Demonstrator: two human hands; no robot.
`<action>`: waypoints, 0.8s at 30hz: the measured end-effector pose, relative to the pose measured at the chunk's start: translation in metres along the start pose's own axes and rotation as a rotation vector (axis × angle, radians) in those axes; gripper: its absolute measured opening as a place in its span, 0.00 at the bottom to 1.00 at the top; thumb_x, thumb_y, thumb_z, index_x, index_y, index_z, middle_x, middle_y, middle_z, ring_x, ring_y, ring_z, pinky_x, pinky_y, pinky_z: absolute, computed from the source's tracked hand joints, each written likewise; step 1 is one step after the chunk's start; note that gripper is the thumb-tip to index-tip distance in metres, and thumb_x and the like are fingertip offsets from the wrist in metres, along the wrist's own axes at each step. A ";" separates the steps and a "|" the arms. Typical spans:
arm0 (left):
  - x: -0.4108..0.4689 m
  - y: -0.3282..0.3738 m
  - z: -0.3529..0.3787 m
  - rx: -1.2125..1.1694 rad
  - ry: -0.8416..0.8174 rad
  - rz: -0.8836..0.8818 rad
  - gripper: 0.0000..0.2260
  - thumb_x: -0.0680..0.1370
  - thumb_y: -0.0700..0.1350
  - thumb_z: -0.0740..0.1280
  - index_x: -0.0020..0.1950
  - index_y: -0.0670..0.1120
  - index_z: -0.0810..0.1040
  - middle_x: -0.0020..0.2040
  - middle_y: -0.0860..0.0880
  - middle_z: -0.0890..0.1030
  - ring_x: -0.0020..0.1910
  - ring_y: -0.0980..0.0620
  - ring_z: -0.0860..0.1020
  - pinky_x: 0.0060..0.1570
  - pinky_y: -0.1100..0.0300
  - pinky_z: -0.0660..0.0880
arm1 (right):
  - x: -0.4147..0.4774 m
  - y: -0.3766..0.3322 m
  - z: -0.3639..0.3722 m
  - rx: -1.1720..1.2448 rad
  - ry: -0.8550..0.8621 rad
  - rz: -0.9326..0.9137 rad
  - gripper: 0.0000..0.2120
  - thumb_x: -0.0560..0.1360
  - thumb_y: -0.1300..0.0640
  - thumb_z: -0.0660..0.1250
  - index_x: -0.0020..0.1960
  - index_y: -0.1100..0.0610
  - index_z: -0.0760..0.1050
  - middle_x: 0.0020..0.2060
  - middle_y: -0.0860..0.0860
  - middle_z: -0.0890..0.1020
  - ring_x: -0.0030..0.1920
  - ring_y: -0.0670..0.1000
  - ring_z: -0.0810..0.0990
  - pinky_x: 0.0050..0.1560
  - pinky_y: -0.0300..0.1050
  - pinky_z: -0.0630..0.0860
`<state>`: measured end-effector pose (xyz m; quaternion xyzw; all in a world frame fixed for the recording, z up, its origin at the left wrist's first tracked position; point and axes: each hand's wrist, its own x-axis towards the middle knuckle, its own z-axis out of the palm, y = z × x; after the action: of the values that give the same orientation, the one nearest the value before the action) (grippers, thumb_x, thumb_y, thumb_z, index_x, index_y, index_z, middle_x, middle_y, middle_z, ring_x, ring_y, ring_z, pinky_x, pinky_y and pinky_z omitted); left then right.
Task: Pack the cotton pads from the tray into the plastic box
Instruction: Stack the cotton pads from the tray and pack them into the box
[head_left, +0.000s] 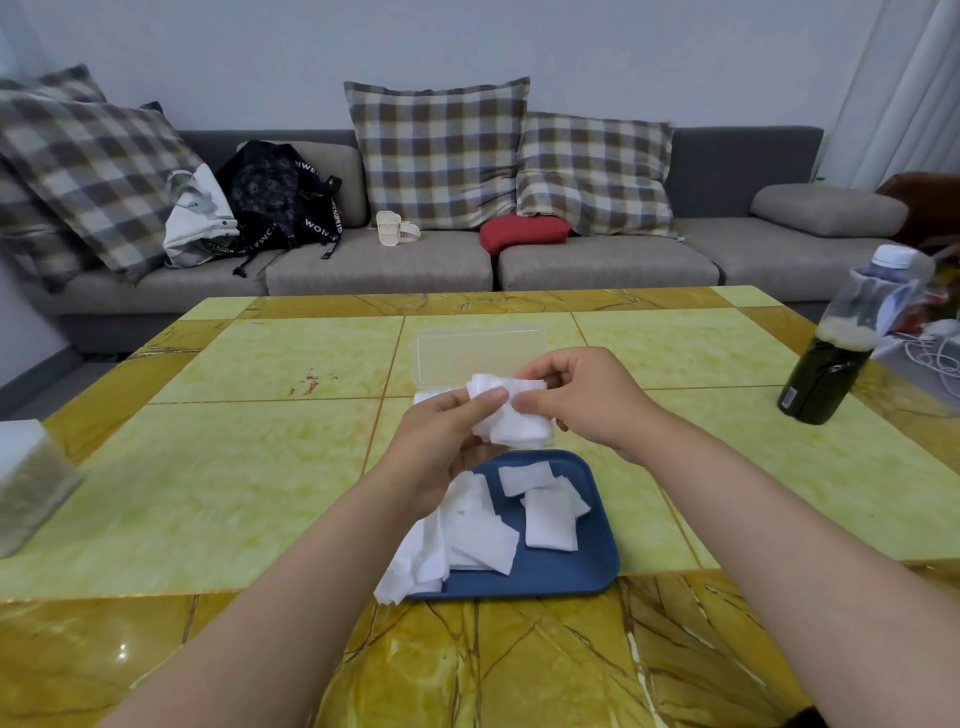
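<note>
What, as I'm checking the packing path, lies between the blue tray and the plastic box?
Head view: the left hand and right hand hold a bunch of cotton pads over that stretch.

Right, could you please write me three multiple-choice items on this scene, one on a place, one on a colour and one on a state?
1. Where does the tray lie relative to the plastic box? A. Beyond it. B. Nearer the person. C. Stacked on top of it.
2. What colour is the tray? A. Red. B. White. C. Blue.
3. What are the left hand and right hand doing? A. Together holding cotton pads. B. Lying flat, empty. C. Resting in the lap.
Answers: 1 B, the tray lies nearest the camera, the box beyond the hands; 2 C, its bare rim is blue; 3 A, fingers of both pinch one white bunch.
</note>
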<state>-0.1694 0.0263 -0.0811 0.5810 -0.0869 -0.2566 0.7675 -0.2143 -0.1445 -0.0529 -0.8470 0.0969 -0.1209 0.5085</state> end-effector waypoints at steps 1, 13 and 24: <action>0.000 0.000 0.000 0.013 0.012 0.014 0.10 0.77 0.40 0.72 0.58 0.40 0.82 0.54 0.40 0.86 0.53 0.44 0.85 0.51 0.56 0.82 | 0.000 0.000 0.001 0.000 0.018 0.024 0.13 0.71 0.56 0.78 0.54 0.52 0.81 0.46 0.49 0.83 0.41 0.45 0.81 0.34 0.35 0.73; 0.007 -0.004 -0.007 -0.084 0.183 -0.057 0.08 0.81 0.42 0.67 0.56 0.39 0.81 0.47 0.44 0.86 0.40 0.48 0.86 0.45 0.55 0.83 | 0.002 0.001 -0.002 0.186 0.013 0.271 0.08 0.74 0.59 0.75 0.50 0.60 0.81 0.44 0.54 0.86 0.37 0.51 0.84 0.36 0.44 0.81; 0.007 -0.002 -0.006 -0.061 0.039 -0.060 0.11 0.80 0.42 0.68 0.59 0.38 0.82 0.53 0.41 0.86 0.52 0.45 0.86 0.50 0.56 0.82 | 0.003 -0.003 0.008 0.046 -0.011 0.067 0.06 0.72 0.58 0.77 0.47 0.59 0.83 0.38 0.54 0.84 0.30 0.51 0.76 0.30 0.42 0.75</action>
<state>-0.1614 0.0276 -0.0865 0.5647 -0.0466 -0.2706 0.7783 -0.2092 -0.1370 -0.0540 -0.8321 0.1193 -0.1012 0.5321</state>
